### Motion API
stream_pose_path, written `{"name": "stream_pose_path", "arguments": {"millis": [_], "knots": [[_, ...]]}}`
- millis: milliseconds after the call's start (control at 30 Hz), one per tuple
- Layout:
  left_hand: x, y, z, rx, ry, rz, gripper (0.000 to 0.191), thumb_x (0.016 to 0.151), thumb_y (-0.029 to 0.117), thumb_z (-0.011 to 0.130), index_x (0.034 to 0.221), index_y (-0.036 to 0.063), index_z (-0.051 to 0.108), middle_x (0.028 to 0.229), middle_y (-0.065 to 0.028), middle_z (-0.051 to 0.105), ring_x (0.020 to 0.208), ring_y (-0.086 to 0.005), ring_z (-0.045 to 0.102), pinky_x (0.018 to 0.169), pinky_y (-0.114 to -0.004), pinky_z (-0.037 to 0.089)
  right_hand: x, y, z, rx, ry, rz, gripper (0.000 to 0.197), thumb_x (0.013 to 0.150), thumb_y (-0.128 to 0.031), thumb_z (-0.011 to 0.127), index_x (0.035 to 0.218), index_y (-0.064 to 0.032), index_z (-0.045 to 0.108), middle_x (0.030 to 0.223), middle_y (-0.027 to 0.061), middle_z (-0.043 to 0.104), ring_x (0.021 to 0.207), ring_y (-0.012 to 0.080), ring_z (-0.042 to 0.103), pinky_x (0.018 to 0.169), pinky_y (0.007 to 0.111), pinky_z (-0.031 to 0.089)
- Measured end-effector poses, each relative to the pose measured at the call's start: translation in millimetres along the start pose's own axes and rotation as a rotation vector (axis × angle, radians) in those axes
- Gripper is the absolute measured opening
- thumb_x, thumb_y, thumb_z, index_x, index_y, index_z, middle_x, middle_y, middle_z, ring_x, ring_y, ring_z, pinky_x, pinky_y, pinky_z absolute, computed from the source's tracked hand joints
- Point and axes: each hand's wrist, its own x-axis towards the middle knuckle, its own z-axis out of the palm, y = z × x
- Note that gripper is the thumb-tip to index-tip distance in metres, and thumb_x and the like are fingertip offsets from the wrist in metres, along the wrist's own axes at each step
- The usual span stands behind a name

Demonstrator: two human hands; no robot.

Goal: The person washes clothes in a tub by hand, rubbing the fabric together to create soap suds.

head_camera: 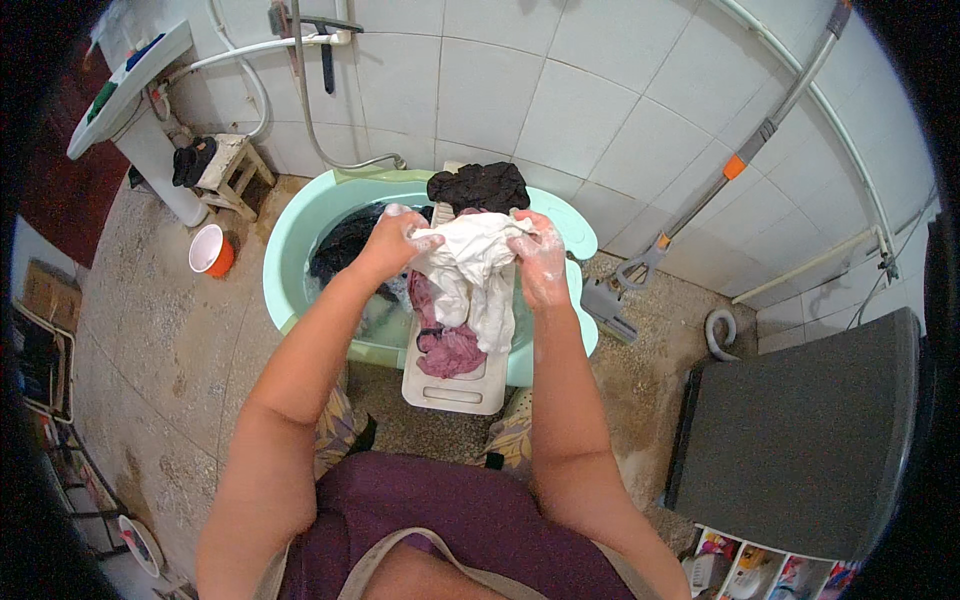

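Both hands, wet with suds, hold up a white cloth garment (476, 259) over a plastic washboard (457, 397). My left hand (397, 240) grips its left edge, and my right hand (538, 255) pinches the right top corner. The washboard lies across a mint-green plastic tub (277, 277). Beneath the white cloth, a mauve garment (452, 352) lies bunched on the board. A black garment (480, 186) is heaped at the board's far end. Dark clothing (341, 244) soaks in cloudy, soapy water at the tub's left side.
An orange-and-white bucket (212, 251) and a small stool with black shoes (225, 161) stand left. A shower hose (315, 135) hangs behind the tub. At right, a long-handled mop (705, 199) leans on the tiled wall near a grey-topped appliance (795, 435).
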Motion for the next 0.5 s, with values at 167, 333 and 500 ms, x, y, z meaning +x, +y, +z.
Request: {"name": "stream_pose_path", "arguments": {"millis": [167,333,500], "knots": [[-2.1,-15.6,-11.0,-0.734,-0.101,-0.364,0.021,0.068,0.011,0.067,0.074,0.0092,0.046,0.085,-0.0031,0.052,0.08,-0.016,0.051,0.072,-0.028,0.04,5.5,-6.3,-3.9,-0.167,0.254,-0.142,0.015,0.075,-0.001,0.054,0.09,0.0009,0.056,0.081,0.0037,0.056,0.074,0.0116,0.052,0.07,0.024,0.041],[-4.6,-13.2,-7.3,-1.302,-0.233,-0.342,0.021,0.07,-0.001,0.062,0.076,0.0099,0.045,0.082,-0.0008,0.052,0.076,-0.0145,0.051,0.074,-0.028,0.043,6.0,-6.8,-7.2,0.176,0.242,-0.038,0.012,0.075,-0.007,0.057,0.085,0.0015,0.056,0.077,0.0052,0.056,0.07,0.0153,0.055,0.065,0.028,0.044],[-6.4,12.1,-16.2,-1.108,-0.318,-0.43,0.015,0.072,0.005,0.063,0.082,0.0081,0.051,0.082,-0.0006,0.053,0.075,-0.0127,0.052,0.073,-0.029,0.043,4.5,-17.5,-8.4,0.239,0.199,0.102,0.012,0.079,-0.008,0.055,0.087,0.0013,0.056,0.085,0.0081,0.059,0.079,0.0192,0.058,0.073,0.031,0.047]]}}
